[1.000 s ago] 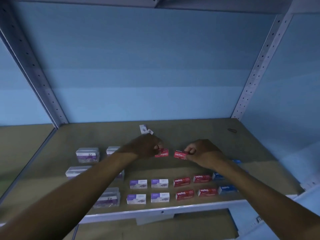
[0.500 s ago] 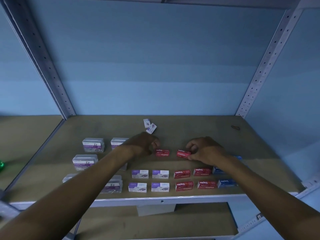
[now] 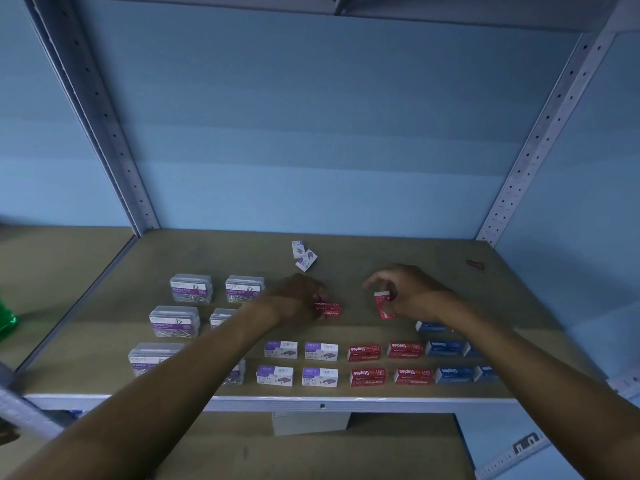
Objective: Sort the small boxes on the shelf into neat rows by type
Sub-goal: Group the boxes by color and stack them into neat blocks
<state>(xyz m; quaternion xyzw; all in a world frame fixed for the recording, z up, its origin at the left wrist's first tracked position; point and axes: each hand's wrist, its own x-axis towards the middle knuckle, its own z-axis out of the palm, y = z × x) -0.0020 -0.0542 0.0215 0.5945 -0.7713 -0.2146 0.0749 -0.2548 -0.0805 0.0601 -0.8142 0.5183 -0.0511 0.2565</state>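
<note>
My left hand (image 3: 300,296) grips a red staples box (image 3: 328,308) that lies flat on the wooden shelf (image 3: 388,252). My right hand (image 3: 405,292) holds a second red staples box (image 3: 383,304), turned up on end. In front of them, two rows hold purple-and-white boxes (image 3: 300,362), red boxes (image 3: 384,363) and blue boxes (image 3: 450,362). Clear paper-clip boxes (image 3: 191,288) stand in rows at the left, partly hidden by my left arm. Two small purple-and-white boxes (image 3: 304,255) lie loose and crooked behind my hands.
Perforated metal uprights (image 3: 104,126) frame the shelf at both sides against a blue wall. A small dark red thing (image 3: 475,265) lies at the back right. Something green (image 3: 7,322) shows at the far left edge. A white box (image 3: 310,422) sits on the shelf below.
My right hand has turned its red box from lying flat to standing on end. The left hand's red box has shifted slightly toward the front.
</note>
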